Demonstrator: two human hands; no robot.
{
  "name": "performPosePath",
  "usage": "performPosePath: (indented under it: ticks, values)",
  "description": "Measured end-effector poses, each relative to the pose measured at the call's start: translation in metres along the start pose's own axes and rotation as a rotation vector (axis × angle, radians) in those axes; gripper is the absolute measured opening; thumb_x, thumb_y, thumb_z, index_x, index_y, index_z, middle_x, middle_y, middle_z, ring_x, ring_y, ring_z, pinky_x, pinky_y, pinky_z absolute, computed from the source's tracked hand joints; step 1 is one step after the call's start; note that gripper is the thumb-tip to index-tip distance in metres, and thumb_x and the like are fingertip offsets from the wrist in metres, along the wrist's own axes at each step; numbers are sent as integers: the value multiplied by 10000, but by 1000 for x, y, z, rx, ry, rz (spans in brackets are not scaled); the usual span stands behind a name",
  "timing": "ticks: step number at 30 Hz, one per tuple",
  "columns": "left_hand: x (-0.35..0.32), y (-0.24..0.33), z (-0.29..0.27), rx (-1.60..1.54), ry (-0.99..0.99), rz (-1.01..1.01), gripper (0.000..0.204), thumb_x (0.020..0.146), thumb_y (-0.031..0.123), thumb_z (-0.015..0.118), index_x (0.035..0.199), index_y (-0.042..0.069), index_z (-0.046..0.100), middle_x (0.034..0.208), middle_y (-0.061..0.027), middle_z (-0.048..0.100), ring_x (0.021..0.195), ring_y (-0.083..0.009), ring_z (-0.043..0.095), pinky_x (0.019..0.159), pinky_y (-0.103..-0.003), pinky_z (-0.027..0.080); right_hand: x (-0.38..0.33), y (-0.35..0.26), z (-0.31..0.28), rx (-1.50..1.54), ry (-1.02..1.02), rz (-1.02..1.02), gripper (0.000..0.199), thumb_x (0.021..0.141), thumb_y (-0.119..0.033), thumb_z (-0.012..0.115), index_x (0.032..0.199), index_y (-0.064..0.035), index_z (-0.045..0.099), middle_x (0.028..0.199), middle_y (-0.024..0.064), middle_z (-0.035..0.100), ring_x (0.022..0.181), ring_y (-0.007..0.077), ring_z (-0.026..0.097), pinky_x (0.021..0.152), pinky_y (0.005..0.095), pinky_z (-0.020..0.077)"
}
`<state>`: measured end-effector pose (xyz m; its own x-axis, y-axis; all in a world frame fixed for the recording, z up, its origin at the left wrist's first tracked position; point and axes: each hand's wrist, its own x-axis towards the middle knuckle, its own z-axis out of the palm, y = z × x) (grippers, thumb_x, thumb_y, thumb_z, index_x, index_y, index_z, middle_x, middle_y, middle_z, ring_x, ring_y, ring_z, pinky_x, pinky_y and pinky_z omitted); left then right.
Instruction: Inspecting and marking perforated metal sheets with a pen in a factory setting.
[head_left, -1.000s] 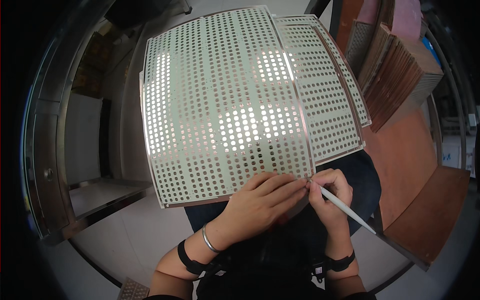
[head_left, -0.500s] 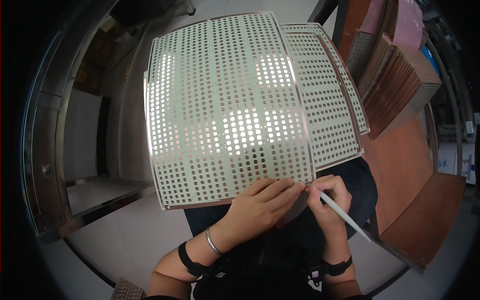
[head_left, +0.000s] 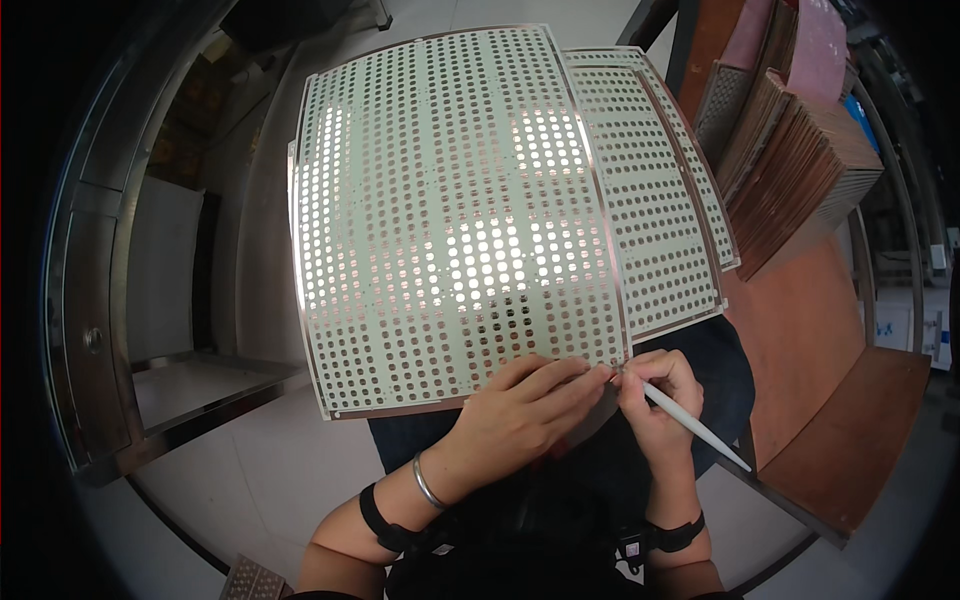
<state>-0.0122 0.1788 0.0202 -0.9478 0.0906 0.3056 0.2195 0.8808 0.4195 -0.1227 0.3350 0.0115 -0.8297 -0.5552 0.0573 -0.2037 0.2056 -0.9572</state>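
A large pale-green perforated panel (head_left: 450, 210) with rows of small holes and a thin metal edge is held up in front of me. My left hand (head_left: 520, 415) lies flat on its lower right edge, fingers pointing right toward the corner. My right hand (head_left: 655, 400) grips a slim white pen-like tool (head_left: 695, 428), with its tip at the panel's lower right corner beside my left fingertips. A second, similar panel (head_left: 665, 200) lies behind the first, sticking out on the right.
A stack of brown perforated boards (head_left: 800, 170) leans at the upper right above a reddish-brown table (head_left: 815, 340). A metal-framed cabinet (head_left: 120, 330) stands at the left. My dark-clothed lap (head_left: 540, 520) is below the panel.
The panel sits slightly higher and more to the right in view. Both hands stay at its lower right corner with the tool's tip on the edge.
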Motion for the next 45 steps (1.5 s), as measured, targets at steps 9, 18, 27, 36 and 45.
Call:
performPosePath:
  ticks: [9, 18, 27, 36, 45]
  values:
    - [-1, 0, 0, 15, -15, -5, 306, 762, 141, 596, 1063, 107, 639, 1288, 27, 525, 1111, -153, 518, 875, -315, 427, 2, -2, 2, -21, 18, -13, 102, 794, 16, 635, 808, 2, 534, 722, 65, 621, 617, 57, 563, 567, 189, 457]
    - [-3, -2, -3, -13, -30, 16, 319, 766, 135, 584, 1079, 95, 626, 1298, 13, 516, 1133, -170, 509, 896, -333, 419, 0, -3, -4, 106, 4, 73, 85, 837, 4, 612, 853, 0, 528, 745, 72, 629, 617, 71, 577, 568, 197, 478]
    - [-9, 8, 0, -16, 35, 71, 308, 757, 94, 602, 1060, 43, 620, 1263, -66, 536, 1127, -231, 525, 900, -349, 486, -8, 6, -37, 177, 182, 153, 222, 969, -173, 477, 1021, 32, 544, 787, 148, 654, 558, 103, 556, 552, 203, 470]
    - [-48, 48, -19, -201, -192, 167, 326, 837, 98, 514, 1152, 71, 592, 1330, -76, 490, 1241, -245, 457, 1042, -375, 388, -20, 12, -4, 669, -38, 589, 320, 990, -262, 431, 1123, 6, 544, 901, 38, 618, 780, 75, 581, 682, 213, 475]
    - [-103, -37, -79, -78, 371, -574, 339, 812, -45, 529, 1130, 38, 611, 1209, -167, 570, 1146, -299, 534, 963, -372, 416, -31, -12, 0, 397, -39, 268, 338, 986, -288, 442, 1080, 13, 563, 893, 30, 615, 765, 47, 541, 678, 182, 432]
